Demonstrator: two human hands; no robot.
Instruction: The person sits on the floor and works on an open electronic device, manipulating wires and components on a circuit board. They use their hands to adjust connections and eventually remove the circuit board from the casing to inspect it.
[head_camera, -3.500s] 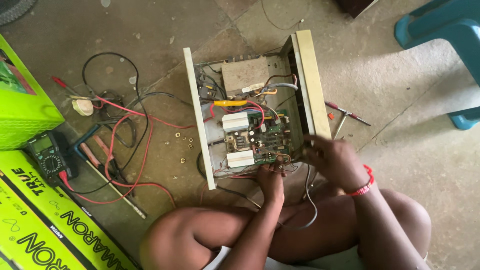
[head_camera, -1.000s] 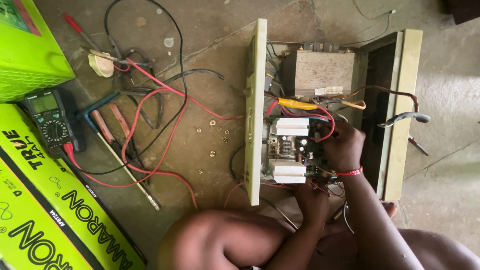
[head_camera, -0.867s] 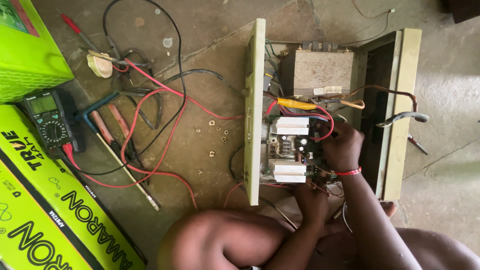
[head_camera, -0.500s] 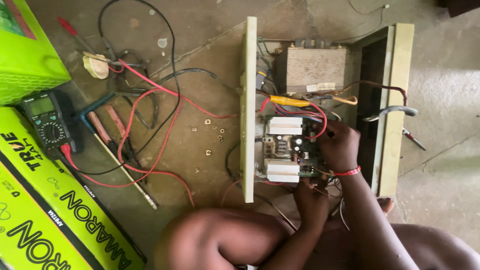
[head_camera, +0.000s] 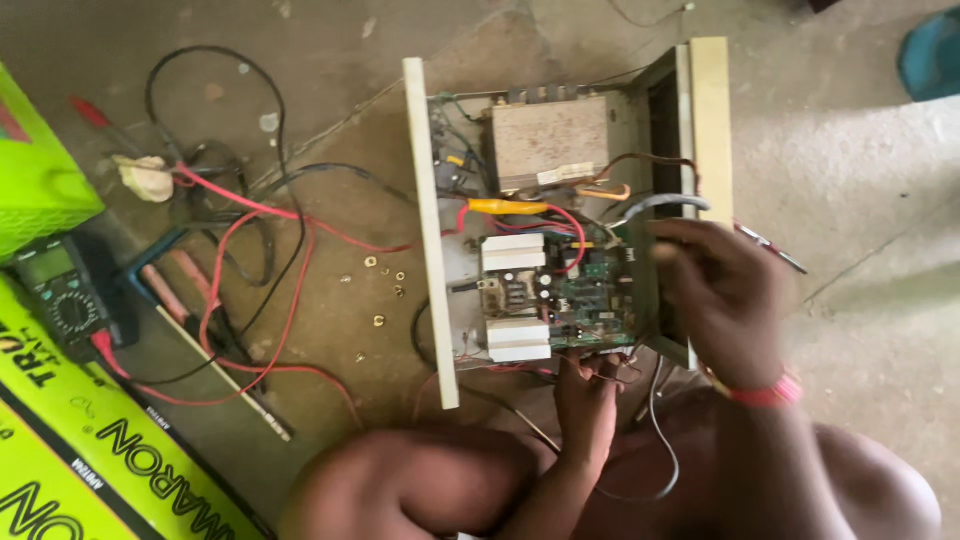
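**Head view: two hands at the circuit board of an opened metal chassis on the floor**

Head camera looks straight down past bare knees to a concrete floor (head_camera: 860, 300), which carries everything. Nearest, the left hand (head_camera: 588, 392) pinches the near edge of a green circuit board (head_camera: 590, 300), fingers closed narrowly on that edge and the thin wires there. The right hand (head_camera: 722, 295), with a red band at the wrist, is blurred; its fingers curl loosely above the board's right end by the chassis wall, and I cannot tell whether they grip anything.

The board sits in the near half of an open cream metal chassis (head_camera: 432, 230), between its two upright side panels. Its long axis runs left to right, with two white heat sinks (head_camera: 514, 252) at the left end. It looks light, stiff and fragile: best held by bare edges, not by components or solder joints, and its attached wires limit how far it can shift. The chassis's long axis runs away from the person.

Farther in, a boxy grey transformer (head_camera: 548, 140) fills the far half and likely makes the unit heavy.

Left of the chassis, small brass nuts (head_camera: 385, 275) lie scattered, then red and black leads (head_camera: 250, 250), screwdrivers (head_camera: 200, 290), a multimeter (head_camera: 60, 290) and bright green cartons (head_camera: 90, 460) at the floor's left edge.
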